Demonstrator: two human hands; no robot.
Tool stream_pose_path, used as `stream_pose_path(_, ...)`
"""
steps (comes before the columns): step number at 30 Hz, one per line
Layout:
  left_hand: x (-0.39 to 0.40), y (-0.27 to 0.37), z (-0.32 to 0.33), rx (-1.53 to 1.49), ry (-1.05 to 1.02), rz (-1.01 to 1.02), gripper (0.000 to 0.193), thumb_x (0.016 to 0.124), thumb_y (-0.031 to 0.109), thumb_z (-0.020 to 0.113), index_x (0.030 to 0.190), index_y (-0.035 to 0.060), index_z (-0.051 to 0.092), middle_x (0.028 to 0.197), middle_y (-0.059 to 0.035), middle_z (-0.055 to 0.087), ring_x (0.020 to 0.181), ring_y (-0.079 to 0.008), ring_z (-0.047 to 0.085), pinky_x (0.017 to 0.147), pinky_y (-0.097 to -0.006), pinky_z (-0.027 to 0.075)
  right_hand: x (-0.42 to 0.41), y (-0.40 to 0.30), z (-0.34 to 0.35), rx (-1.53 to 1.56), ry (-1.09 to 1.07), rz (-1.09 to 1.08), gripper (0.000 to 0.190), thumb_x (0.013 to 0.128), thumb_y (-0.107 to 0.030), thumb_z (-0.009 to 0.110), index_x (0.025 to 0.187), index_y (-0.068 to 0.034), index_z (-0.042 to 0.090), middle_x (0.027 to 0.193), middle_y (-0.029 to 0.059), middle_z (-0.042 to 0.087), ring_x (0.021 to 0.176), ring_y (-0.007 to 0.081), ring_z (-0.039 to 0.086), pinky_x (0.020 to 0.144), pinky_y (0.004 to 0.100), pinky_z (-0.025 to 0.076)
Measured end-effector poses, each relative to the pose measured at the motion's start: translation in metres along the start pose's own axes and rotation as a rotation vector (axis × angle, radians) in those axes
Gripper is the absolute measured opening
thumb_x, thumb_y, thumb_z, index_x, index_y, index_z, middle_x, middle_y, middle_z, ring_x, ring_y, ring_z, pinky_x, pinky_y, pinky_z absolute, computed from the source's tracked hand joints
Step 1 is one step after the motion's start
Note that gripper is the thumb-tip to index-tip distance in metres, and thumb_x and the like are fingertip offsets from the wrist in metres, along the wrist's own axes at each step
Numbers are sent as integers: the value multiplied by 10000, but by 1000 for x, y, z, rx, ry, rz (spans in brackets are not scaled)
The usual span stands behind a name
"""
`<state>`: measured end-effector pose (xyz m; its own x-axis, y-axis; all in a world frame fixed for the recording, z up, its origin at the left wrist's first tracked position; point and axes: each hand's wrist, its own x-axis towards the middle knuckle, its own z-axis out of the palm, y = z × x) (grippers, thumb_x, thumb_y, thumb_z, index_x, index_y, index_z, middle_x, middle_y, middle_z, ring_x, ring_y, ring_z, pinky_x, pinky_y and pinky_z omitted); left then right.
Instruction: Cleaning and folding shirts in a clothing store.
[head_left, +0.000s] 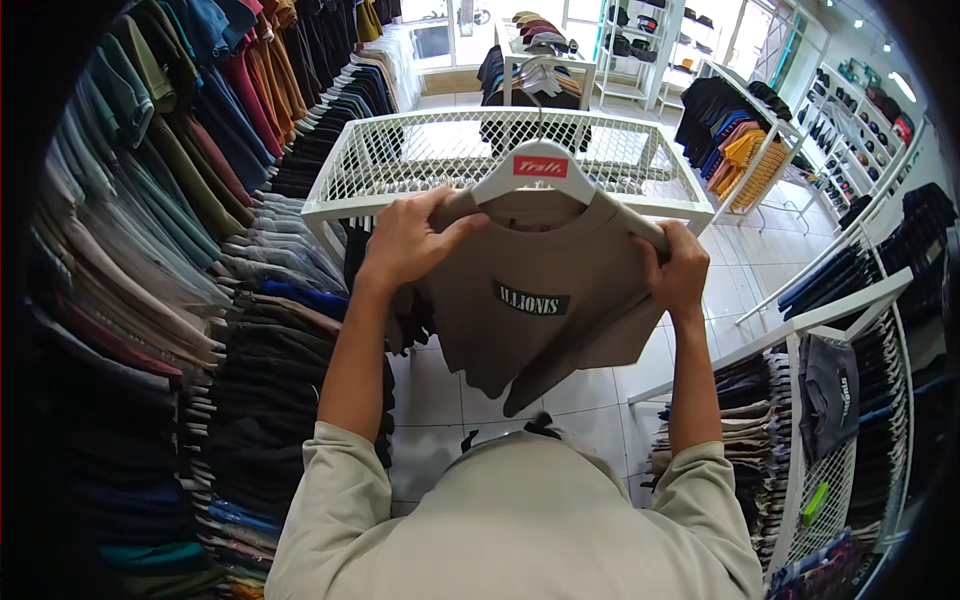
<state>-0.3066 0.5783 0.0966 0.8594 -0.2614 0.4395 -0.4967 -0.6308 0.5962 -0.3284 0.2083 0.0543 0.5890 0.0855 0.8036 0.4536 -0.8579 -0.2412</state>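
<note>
A brown-grey long-sleeved shirt (480, 300) with a printed patch on its chest hangs on a white clothes hanger (576, 180) bearing a red label. My left hand (412, 240) grips the shirt's left-side shoulder, its thumb lying on the front near the collar. At the other shoulder my right hand (679, 266) is closed around the cloth and the hanger's end. The hanger's metal hook stands up over the white mesh top of a display rack (337, 184), just beyond the shirt. One sleeve hangs diagonally across the shirt's lower part.
Rails of hung clothes (262, 375) line the left side. On the right stand a white rack with a dark grey garment (827, 397) and a bright green object (815, 504). Farther back are racks of T-shirts (739, 150) and shelves of caps (634, 49). White floor tiles (427, 450) show below.
</note>
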Motion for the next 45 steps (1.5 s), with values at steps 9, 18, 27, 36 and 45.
stream_pose_path(9,24,-81,6,216,388,-149,567,846,586,773,877,28,682,759,-161,676,693,-355,682,648,-430,521,87,30,56,63,-205,148,430,869,-426,814,968,-20,710,743,173,682,658,308,683,620,387,508)
stream_pose_path(18,220,-120,-49,551,285,-100,619,881,648,704,851,30,732,657,-126,635,601,-233,639,611,-361,489,265,119,148,45,-391,-9,621,922,-592,674,1034,16,733,857,208,728,806,339,734,750,384,551)
stream_pose_path(27,367,-304,40,738,-28,-241,750,912,769,506,938,49,713,963,-195,739,963,-394,702,821,-503,534,278,216,386,-145,-622,185,660,960,-681,533,1056,-40,658,1001,219,728,976,409,699,847,512,537)
stream_pose_path(36,372,-373,103,644,168,-184,646,910,666,622,911,27,719,908,-172,713,916,-372,675,820,-485,517,257,238,441,-118,-437,72,516,965,-564,615,953,-50,660,879,148,681,855,365,682,753,494,521)
stream_pose_path(45,355,-372,111,613,240,-178,535,876,570,725,968,44,739,1001,-106,668,1003,-287,602,868,-425,497,232,197,439,-288,-492,176,679,924,-602,619,1350,-73,647,1253,149,630,1202,311,564,1037,465,379)
